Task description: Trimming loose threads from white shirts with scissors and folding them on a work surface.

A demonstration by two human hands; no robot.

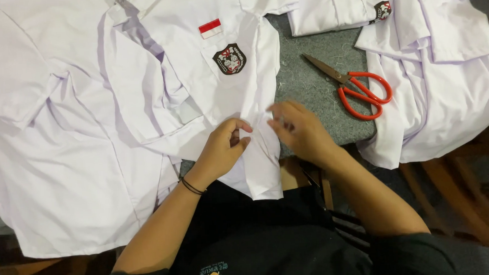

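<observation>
A white shirt lies spread over the left and middle of the grey surface, its lower part hanging over the near edge toward the person. Both hands work at that hanging part. The left hand pinches a fold of the cloth between thumb and fingertips, clamped on it. The right hand sits just beside it, fingers curled at the same cloth; it is blurred, so whether it grips the cloth cannot be told. The hands are close together but not touching. A black band circles the left wrist.

On the shirt's chest pocket sits a dark shield-shaped badge, with a small red and white patch above it. Red-handled scissors lie on bare surface to the right of the shirt, blades shut, tips pointing toward the far edge. More white shirts are stacked at the right edge, and another folded one lies at the far edge.
</observation>
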